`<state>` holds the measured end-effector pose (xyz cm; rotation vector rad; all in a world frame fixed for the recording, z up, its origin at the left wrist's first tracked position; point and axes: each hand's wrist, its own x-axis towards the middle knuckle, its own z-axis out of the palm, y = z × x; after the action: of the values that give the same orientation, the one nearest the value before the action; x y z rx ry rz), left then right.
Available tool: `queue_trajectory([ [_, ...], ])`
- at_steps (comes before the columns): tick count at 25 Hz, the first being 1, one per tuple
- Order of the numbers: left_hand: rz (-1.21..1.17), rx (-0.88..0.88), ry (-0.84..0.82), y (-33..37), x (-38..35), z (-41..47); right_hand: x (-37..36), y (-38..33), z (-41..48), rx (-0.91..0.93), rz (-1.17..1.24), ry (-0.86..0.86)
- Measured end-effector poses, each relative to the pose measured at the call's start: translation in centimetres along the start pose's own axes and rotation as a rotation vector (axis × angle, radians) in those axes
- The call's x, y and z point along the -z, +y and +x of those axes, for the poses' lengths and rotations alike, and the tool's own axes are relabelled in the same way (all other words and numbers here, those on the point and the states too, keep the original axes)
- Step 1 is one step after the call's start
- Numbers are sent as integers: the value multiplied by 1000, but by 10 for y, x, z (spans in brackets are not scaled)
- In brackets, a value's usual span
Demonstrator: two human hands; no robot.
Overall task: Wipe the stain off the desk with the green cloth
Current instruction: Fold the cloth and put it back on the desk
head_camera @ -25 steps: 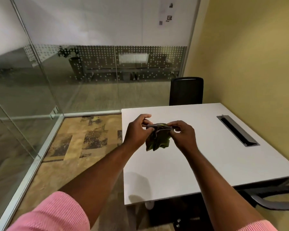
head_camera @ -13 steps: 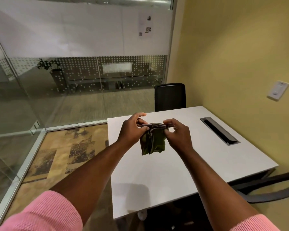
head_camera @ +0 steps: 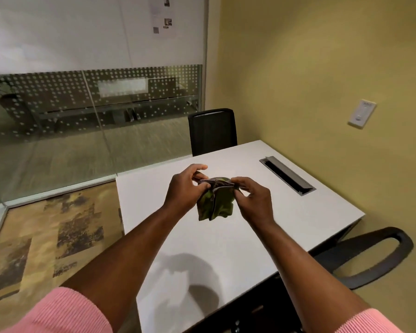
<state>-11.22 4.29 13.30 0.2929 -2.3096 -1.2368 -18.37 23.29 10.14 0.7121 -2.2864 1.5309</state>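
We pinch green cloth [head_camera: 215, 203] between left hand [head_camera: 185, 188] and right hand [head_camera: 252, 200], both grips closed on top edge, above tabletop [head_camera: 262, 227]; wiping not started, no stain visible.

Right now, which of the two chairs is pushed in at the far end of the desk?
The black high-backed chair, upright behind the desk's far edge near the glass wall. The other chair sits at the desk's right side, showing only a looped armrest.

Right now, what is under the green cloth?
Bare white desk lies below the green cloth, which both hands hold in the air. No stain shows there; the patch directly behind the cloth is hidden.
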Motion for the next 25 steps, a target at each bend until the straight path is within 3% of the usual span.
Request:
queue_trajectory([
  [6,-74,-60,-190,7,-72,53,42,38,24,-251,83,155],
  [13,-162,-80,-395,36,-195,95,123,116,50,-349,-21,270],
  [18,-134,-15,-454,41,-310,121,176,217,78,-417,-74,242],
  [25,-18,162,-573,30,-464,152,227,358,99,-653,-87,162],
])
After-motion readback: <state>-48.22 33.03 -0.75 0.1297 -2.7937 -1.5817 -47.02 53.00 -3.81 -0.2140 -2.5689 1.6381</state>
